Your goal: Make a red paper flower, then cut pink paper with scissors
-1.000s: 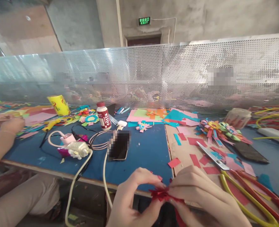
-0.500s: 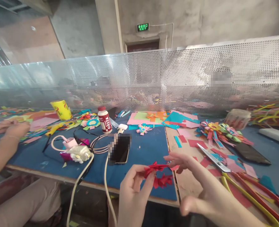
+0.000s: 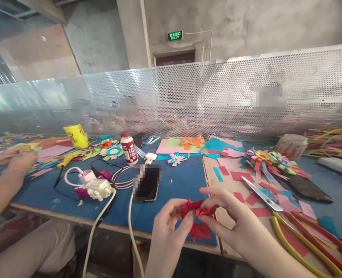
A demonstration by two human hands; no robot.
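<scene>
Left hand (image 3: 171, 227) pinching the red paper ring (image 3: 200, 231) at its left side, thumb in front; right hand (image 3: 231, 216) pinching the upper right! The ring's between them, over the blue counter's (image 3: 176, 185) near edge.

A bare, patchy grey wall (image 3: 240, 25) rises behind a perforated metal screen (image 3: 178, 85), which catches pale glare along the back of a blue worktop (image 3: 185, 177). A green exit sign (image 3: 175, 36) glows above a dark doorway (image 3: 175, 58), its top showing over the screen. The shadowed floor (image 3: 111, 237) below is perhaps concrete.
</scene>
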